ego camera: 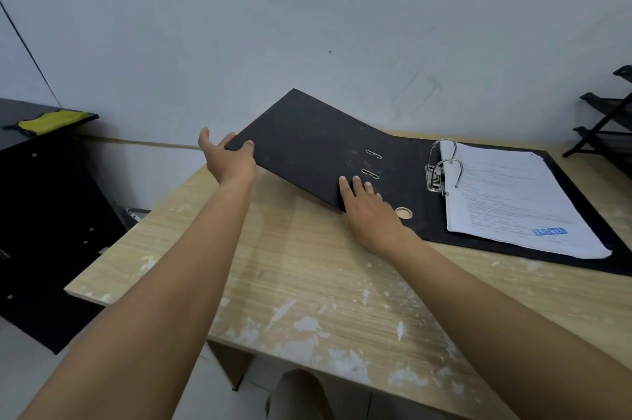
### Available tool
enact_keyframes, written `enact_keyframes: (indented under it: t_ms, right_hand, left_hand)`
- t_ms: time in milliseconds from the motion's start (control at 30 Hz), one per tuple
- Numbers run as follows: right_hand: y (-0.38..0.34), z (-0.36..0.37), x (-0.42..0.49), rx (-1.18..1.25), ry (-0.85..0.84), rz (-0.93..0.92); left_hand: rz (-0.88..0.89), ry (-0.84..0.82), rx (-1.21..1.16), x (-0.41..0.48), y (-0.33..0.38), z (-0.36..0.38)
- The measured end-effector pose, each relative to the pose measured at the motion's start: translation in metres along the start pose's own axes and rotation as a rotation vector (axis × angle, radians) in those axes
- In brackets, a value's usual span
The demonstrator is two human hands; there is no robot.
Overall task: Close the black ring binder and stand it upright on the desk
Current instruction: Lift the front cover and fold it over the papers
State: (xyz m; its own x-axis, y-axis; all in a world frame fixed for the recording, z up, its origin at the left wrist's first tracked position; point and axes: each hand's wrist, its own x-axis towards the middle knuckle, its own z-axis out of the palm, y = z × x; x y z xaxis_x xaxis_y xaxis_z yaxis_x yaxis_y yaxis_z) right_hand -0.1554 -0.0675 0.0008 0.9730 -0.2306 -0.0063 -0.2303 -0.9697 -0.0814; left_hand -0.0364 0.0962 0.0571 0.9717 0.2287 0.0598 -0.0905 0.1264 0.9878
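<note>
The black ring binder [307, 142] lies open on the wooden desk [307, 282]. Its left cover is tilted up off the desk. Its back cover lies flat at the right under a stack of printed papers [513, 197] threaded on the metal rings [444, 163]. My left hand [227, 156] grips the raised cover's far left corner, thumb on top. My right hand [367, 210] holds the cover's near edge by the spine, fingers on the inner face. A round finger hole [403, 213] shows in the spine.
A black cabinet [41, 214] with a yellow-green item [51, 120] on top stands left of the desk. A black wire rack [608, 128] sits at the far right. The white wall rises right behind the binder. The desk's front part is worn with white patches.
</note>
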Motion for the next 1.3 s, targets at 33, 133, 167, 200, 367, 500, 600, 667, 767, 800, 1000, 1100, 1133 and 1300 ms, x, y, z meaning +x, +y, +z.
enact_keyframes:
  t_ms: [33, 133, 167, 200, 367, 500, 600, 667, 767, 800, 1000, 1100, 1133, 1300]
  right_hand:
    - [0.0, 0.001, 0.0, 0.006, 0.012, 0.006]
    - [0.0, 0.002, -0.001, 0.03, 0.042, 0.012]
    - [-0.001, 0.001, -0.002, 0.042, 0.046, 0.016]
    - [-0.001, 0.0, -0.003, 0.057, 0.049, 0.021]
    - [0.0, -0.006, -0.008, 0.124, 0.069, 0.037]
    - [0.001, -0.01, -0.013, 0.172, 0.082, 0.059]
    - [0.001, -0.015, -0.018, 0.214, 0.083, 0.081]
    - [0.001, -0.017, -0.021, 0.242, 0.088, 0.108]
    - [0.002, -0.018, -0.023, 0.296, 0.119, 0.156]
    - [0.003, -0.018, -0.025, 0.307, 0.129, 0.173]
    - [0.01, -0.019, -0.041, 0.406, 0.135, 0.278]
    - [0.014, -0.022, -0.043, 0.476, 0.157, 0.327]
    - [0.014, -0.022, -0.043, 0.505, 0.163, 0.336]
    - [0.021, -0.025, -0.049, 0.574, 0.17, 0.362]
  left_hand:
    - [-0.039, -0.002, -0.065, -0.002, 0.002, 0.003]
    - [-0.088, -0.05, -0.132, -0.007, 0.005, 0.013]
    - [-0.081, -0.066, -0.135, -0.009, 0.006, 0.017]
    - [-0.076, -0.089, -0.149, -0.012, 0.007, 0.02]
    - [-0.076, -0.24, -0.204, -0.025, 0.015, 0.038]
    - [-0.025, -0.317, -0.155, -0.035, 0.023, 0.049]
    - [0.038, -0.36, -0.12, -0.044, 0.032, 0.058]
    - [0.087, -0.391, -0.103, -0.051, 0.038, 0.065]
    - [0.168, -0.423, -0.055, -0.066, 0.047, 0.076]
    - [0.194, -0.435, -0.039, -0.072, 0.05, 0.079]
    - [0.305, -0.541, 0.073, -0.102, 0.056, 0.101]
    - [0.33, -0.6, 0.124, -0.117, 0.056, 0.114]
    - [0.333, -0.612, 0.134, -0.121, 0.056, 0.117]
    - [0.36, -0.67, 0.186, -0.136, 0.056, 0.13]
